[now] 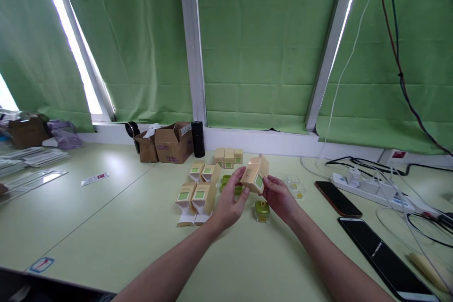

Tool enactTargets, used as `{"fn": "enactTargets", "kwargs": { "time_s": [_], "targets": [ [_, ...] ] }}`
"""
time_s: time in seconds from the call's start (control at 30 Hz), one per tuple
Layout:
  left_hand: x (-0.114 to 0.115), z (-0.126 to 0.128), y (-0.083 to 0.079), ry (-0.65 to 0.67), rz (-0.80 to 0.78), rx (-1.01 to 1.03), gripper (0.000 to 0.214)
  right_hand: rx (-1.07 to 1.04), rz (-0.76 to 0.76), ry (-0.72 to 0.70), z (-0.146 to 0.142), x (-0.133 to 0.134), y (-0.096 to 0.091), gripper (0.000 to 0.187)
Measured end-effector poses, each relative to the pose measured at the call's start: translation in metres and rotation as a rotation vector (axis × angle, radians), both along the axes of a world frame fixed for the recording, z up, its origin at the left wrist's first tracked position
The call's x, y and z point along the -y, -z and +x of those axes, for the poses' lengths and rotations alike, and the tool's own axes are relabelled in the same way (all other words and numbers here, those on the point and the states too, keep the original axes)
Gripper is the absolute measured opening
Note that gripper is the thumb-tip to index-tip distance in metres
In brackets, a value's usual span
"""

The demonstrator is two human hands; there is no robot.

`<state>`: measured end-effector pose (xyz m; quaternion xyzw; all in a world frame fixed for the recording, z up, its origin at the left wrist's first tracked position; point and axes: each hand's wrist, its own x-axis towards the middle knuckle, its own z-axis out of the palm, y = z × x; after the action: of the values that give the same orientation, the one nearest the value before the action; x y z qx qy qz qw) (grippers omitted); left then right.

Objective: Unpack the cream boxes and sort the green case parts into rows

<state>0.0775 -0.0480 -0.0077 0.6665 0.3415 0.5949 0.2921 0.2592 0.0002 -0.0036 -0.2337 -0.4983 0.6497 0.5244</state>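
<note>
Between my two hands, above the table, is a small beige cardboard box (pixel 252 172) with a green square on one face. My left hand (pixel 229 200) grips it from the left, thumb and fingers on its side. My right hand (pixel 278 194) pinches its lower right edge. Below it on the table stands a small clear jar with a green lid (pixel 262 210). Other green-lidded jars (pixel 238 189) are partly hidden behind my left hand. To the left, several open beige boxes (pixel 200 197) lie tilted with flaps out. Closed beige boxes (pixel 229 157) stand farther back.
Clear round plastic pieces (pixel 294 186) lie right of my hands. Two phones (pixel 338 198), a tablet-like black slab (pixel 384 255) and a white power strip (pixel 371 189) with tangled cables occupy the right. Cardboard cartons (pixel 173 144) and a black cylinder (pixel 198 139) stand at the back.
</note>
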Motion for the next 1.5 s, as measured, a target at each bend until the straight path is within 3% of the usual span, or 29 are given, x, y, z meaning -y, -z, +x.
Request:
{"fn": "enactTargets", "kwargs": {
  "time_s": [0.17,0.5,0.9,1.5],
  "targets": [
    [0.0,0.003,0.007,-0.07,0.016,-0.155,0.066,0.032,0.062,0.08,-0.003,-0.002,0.006,0.042],
    [-0.003,0.004,0.006,-0.001,-0.05,-0.082,0.061,0.119,0.068,0.233,-0.008,-0.005,0.009,0.053],
    [-0.005,0.005,0.009,0.079,-0.098,0.027,0.057,0.156,0.026,0.277,-0.011,0.005,-0.005,0.061],
    [-0.009,0.006,0.01,0.107,-0.114,0.087,0.052,0.139,0.102,0.272,-0.011,-0.003,0.012,0.058]
  ]
}}
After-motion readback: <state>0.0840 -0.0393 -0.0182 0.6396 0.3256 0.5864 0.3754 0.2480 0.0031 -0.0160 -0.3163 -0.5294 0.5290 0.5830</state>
